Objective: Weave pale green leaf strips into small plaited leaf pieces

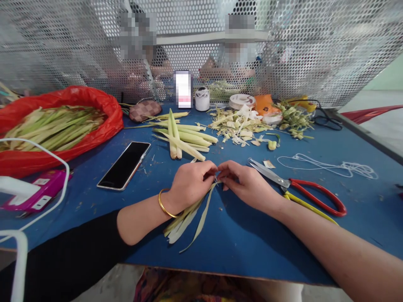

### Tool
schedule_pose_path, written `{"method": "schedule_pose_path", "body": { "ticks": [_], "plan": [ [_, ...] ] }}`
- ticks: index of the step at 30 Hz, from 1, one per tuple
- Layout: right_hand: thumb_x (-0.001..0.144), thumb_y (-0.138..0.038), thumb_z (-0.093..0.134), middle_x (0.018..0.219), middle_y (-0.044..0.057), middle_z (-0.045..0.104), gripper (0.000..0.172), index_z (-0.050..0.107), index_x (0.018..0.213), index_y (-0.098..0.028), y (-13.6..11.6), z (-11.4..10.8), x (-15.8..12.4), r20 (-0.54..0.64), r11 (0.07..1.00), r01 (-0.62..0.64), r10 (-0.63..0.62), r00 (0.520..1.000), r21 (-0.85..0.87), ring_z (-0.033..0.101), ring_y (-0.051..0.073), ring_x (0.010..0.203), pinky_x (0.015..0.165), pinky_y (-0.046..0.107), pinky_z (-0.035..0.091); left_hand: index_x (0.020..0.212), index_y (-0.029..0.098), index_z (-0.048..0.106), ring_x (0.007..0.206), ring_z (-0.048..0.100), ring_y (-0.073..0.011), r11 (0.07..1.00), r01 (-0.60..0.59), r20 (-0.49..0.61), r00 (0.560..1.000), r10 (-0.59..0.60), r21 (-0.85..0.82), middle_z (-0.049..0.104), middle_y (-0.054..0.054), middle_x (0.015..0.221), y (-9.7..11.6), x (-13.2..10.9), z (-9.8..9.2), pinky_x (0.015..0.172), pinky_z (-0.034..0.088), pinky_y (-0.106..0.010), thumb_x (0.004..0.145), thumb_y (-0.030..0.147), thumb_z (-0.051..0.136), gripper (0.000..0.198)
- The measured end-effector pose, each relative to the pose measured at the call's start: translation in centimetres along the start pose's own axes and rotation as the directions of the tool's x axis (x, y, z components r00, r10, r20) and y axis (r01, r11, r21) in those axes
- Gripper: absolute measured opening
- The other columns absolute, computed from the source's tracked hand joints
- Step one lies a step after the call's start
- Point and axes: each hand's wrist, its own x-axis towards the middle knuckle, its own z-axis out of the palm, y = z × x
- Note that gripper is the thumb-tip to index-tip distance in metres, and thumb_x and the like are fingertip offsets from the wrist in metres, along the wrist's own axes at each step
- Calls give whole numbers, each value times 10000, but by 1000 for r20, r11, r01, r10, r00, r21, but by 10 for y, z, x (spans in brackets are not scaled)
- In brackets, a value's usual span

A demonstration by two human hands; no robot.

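Observation:
A small bunch of pale green husk strips (188,222) fans out on the blue table below my left hand (192,184). That hand is closed on the gathered upper end, with a gold bangle at its wrist. Close against it, my right hand (241,182) pinches at the tip of the bunch; what lies between its fingertips is too small to name. A bit of thin white thread (216,181) shows between the two hands. Red-handled scissors (289,182) lie with open blades beside my right forearm, partly over a yellow-handled tool (310,208).
A red bag (108,121) of long husks stands at left, near a black-screened phone (126,165) and a purple box (40,191). Ahead lie thick green husks (189,136) and a scrap heap (234,123). White cord (333,165) is right; a perforated metal screen (201,25) stands behind.

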Motion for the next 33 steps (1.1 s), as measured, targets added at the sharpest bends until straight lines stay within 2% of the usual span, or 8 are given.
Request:
{"method": "schedule_pose_path", "body": {
  "ticks": [4, 7, 12, 16, 23, 27, 33],
  "plan": [
    [869, -153, 494, 783, -8, 686, 161, 574, 987, -228, 0, 0, -1, 8, 999, -15, 15, 1000, 31, 654, 141, 640, 619, 259, 499, 809, 203, 675, 736, 632, -177, 977, -152, -6, 988, 155, 151, 700, -27, 763, -5, -2, 6, 642, 402, -269, 855, 191, 523, 160],
    [862, -161, 500, 777, -3, 689, 167, 609, 975, -218, -2, -1, -1, -4, 998, -28, 28, 1000, 60, 655, 144, 651, 631, 262, 505, 825, 198, 667, 748, 630, -175, 966, -194, -32, 979, 202, 172, 702, -29, 783, -7, -2, 7, 666, 409, -272, 875, 217, 524, 153],
    [851, -229, 549, 769, 12, 685, 137, 673, 905, -210, -2, -2, 1, -17, 994, -39, 41, 999, 106, 650, 153, 657, 629, 269, 502, 822, 203, 651, 728, 622, -155, 969, -205, -88, 972, 218, 138, 706, -19, 794, -4, -2, 5, 671, 404, -262, 882, 245, 537, 135],
    [822, -252, 596, 718, 4, 646, 102, 674, 790, -195, 0, -4, 1, -64, 994, -42, 49, 997, 102, 632, 147, 641, 613, 262, 475, 794, 200, 642, 698, 610, -144, 980, -179, -104, 977, 188, 86, 696, -13, 761, -2, -2, 3, 655, 392, -253, 873, 263, 562, 129],
    [802, -221, 570, 693, -3, 656, 58, 617, 809, -187, 0, -4, 2, -74, 946, -180, 207, 976, 270, 631, 144, 622, 633, 276, 491, 785, 199, 638, 693, 602, -138, 986, -156, -108, 981, 161, 55, 694, -18, 765, 0, -2, 1, 652, 391, -249, 882, 263, 550, 146],
    [782, -226, 581, 845, 14, 671, 179, 649, 943, -183, -4, -4, 3, -32, 929, -145, 166, 986, 340, 602, 117, 601, 630, 275, 490, 784, 194, 633, 695, 602, -134, 980, -189, -139, 971, 196, 60, 690, -17, 771, 0, -3, 2, 649, 392, -245, 872, 233, 559, 121],
    [756, -259, 620, 673, -20, 614, 115, 683, 802, -174, -4, -4, 2, -35, 936, -143, 163, 986, 321, 551, 108, 555, 574, 250, 441, 766, 188, 625, 646, 580, -119, 969, -243, -187, 950, 249, 52, 662, -1, 714, -2, -3, 4, 612, 389, -234, 881, 256, 563, 147]
  ]
}}
